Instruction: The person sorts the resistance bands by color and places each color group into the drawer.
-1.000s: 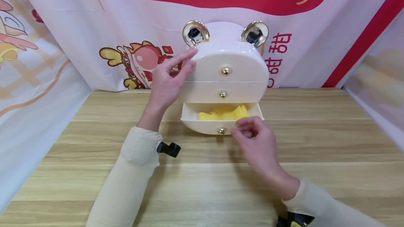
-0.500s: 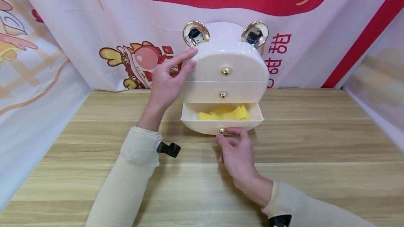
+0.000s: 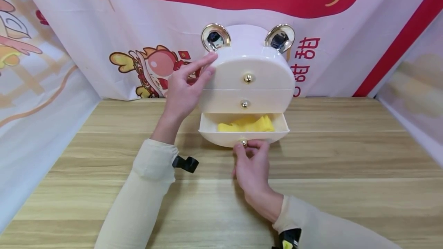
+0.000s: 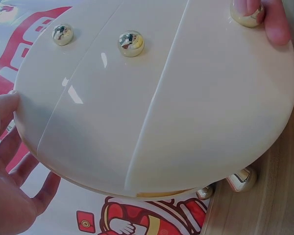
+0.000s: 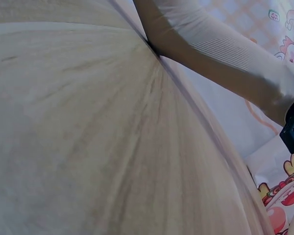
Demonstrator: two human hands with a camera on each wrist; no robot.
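A white, rounded drawer box with two gold-rimmed, mirror-like ears stands at the back of the table. Its bottom drawer is pulled out, and a folded yellow cloth lies inside. My left hand rests on the box's upper left side with fingers extended; in the left wrist view that hand spreads along the edge. With thumb and forefinger, my right hand pinches the gold drawer knob, partly covered by the fingers. The right wrist view misses the right hand and shows tabletop and the left sleeve.
Two upper drawers with gold knobs are closed. A white and red printed cloth hangs right behind the box. Wood-grain tabletop extends around both arms.
My right hand has moved left and slightly down from the drawer's right front edge onto its knob, and now pinches it. My left hand and the drawer have stayed put.
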